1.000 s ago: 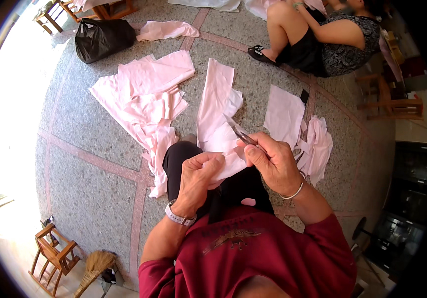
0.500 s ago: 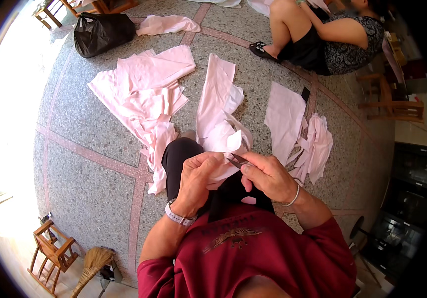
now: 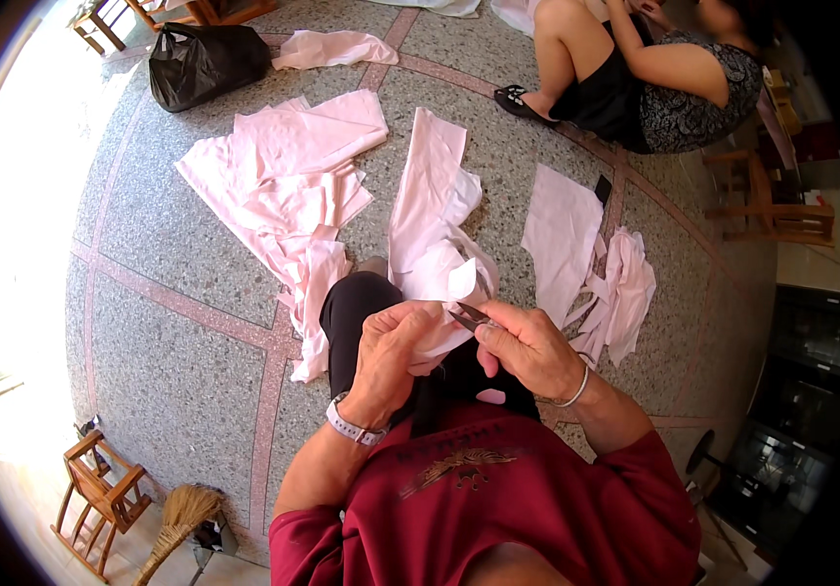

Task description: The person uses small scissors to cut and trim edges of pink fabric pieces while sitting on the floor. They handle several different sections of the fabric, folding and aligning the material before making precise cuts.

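Observation:
Pinched in my left hand [image 3: 388,350] is the edge of a pale pink cloth piece [image 3: 427,220], which runs over my lap and out onto the floor ahead. My right hand [image 3: 534,352] grips a small pair of dark thread snips [image 3: 466,316]. Their pointed blades stand apart and touch or nearly touch the cloth beside my left fingertips; whether a thread lies between them is too small to tell. A white flap [image 3: 462,280] of the cloth sticks up just beyond the blades. A small pink scrap [image 3: 489,396] rests on my lap.
Pink cloth is piled on the speckled floor at left [image 3: 293,166], with more pieces at right [image 3: 562,234]. A black plastic bag [image 3: 207,66] sits far left. Another person [image 3: 674,88] sits far right. A small wooden chair [image 3: 105,493] and a broom [image 3: 184,523] stand near left.
The whole view has shifted very slightly. My hands, the snips and the cloth keep nearly the same places. The other person's hand and head have moved a little.

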A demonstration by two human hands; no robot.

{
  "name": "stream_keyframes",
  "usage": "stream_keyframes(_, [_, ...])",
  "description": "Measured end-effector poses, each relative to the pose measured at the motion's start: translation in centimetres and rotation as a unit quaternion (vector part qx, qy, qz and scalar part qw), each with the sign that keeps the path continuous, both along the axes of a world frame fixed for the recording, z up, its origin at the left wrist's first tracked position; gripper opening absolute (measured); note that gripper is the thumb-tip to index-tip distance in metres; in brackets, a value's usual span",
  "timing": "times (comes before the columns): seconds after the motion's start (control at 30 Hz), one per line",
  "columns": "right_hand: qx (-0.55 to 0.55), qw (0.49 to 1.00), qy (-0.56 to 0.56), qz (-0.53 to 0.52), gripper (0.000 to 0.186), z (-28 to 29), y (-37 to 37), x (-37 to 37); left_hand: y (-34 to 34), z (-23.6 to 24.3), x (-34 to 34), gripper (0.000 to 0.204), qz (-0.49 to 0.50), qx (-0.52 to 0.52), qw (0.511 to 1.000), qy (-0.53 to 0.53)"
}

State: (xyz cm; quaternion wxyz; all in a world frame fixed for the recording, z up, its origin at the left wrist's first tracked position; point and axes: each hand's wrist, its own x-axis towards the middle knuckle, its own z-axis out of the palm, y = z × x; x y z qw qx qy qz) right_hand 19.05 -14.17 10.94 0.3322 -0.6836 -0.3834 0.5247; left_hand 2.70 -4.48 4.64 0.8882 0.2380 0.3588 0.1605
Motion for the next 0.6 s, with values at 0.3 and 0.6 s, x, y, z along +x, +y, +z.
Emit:
stream_keyframes(0.3, [0.043,0.999,-0.019,-0.001,0.02,-0.8,-0.1,-0.1,0.1,0.1,0.1,0.027,0.001,-0.005,1.0,-0.007])
stream_keyframes(0.6, [0.124,0.99,-0.07,0.012,0.018,-1.5,0.1,-0.3,0.3,0.4,0.2,0.027,0.005,-0.011,1.0,-0.006])
